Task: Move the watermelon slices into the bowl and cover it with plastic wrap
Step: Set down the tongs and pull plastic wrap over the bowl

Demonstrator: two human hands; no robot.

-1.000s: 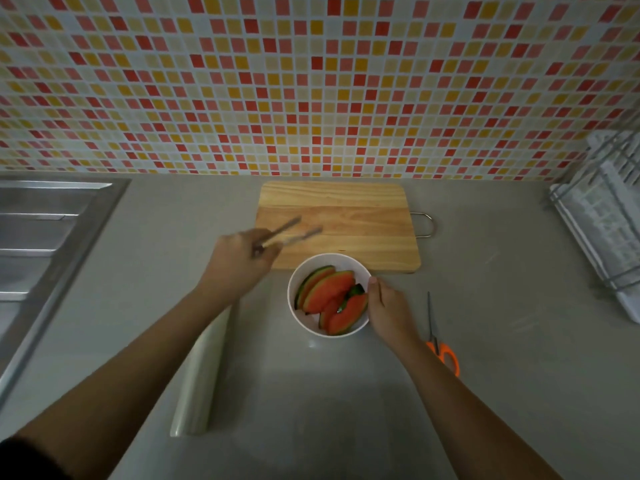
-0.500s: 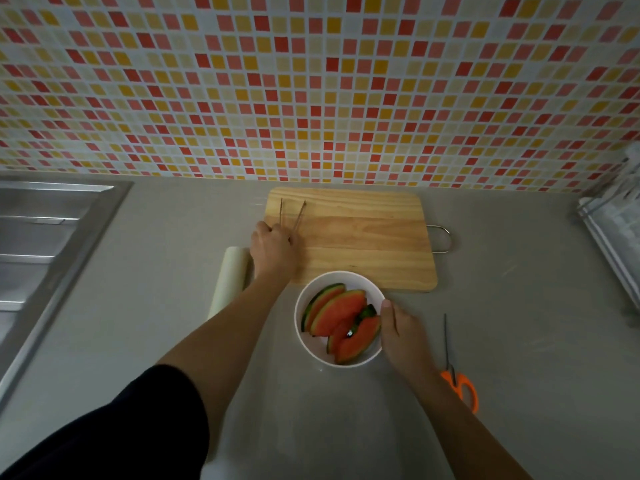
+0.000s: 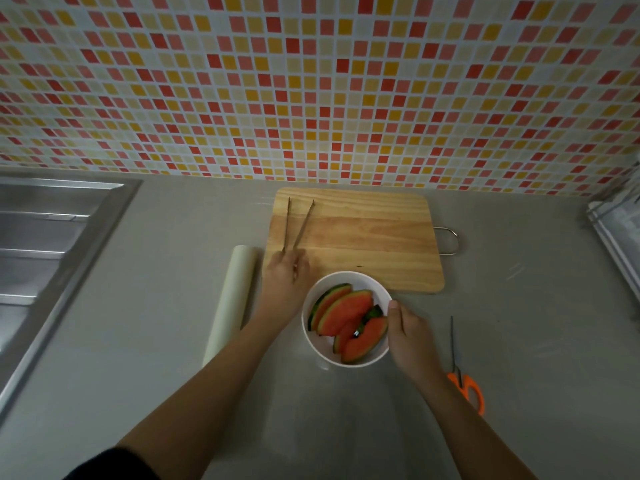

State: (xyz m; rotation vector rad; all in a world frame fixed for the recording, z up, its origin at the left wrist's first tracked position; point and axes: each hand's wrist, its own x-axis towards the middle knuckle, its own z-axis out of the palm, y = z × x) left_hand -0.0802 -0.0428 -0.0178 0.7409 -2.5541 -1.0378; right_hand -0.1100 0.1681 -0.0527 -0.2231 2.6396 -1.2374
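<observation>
1. Where the grey counter [image 3: 173, 341] runs out at the far left, a steel sink [image 3: 52, 237] is set into it.
2. Right of the sink, a roll of plastic wrap [image 3: 232, 299] lies on the counter with its far end near the wooden cutting board [image 3: 356, 237]. It is just beside the left forearm, and no hand touches it.
3. At the board's near left corner, the left hand [image 3: 285, 275] is curled round the joined end of a pair of tongs [image 3: 298, 223]. The tongs lie on the board, their two arms spread and pointing toward the tiled wall [image 3: 311, 81].
4. Just in front of the board stands a white bowl [image 3: 346, 277], its far rim overlapping the board's near edge. The watermelon slices [image 3: 349, 317] are all inside it, leaning against one another, with nothing over the bowl.
5. The right hand [image 3: 408, 334] holds the bowl's right side, thumb on the rim.
6. Orange-handled scissors [image 3: 464, 386] lie right of that wrist.
7. A dish rack [image 3: 620, 220] shows at the far right edge.
</observation>
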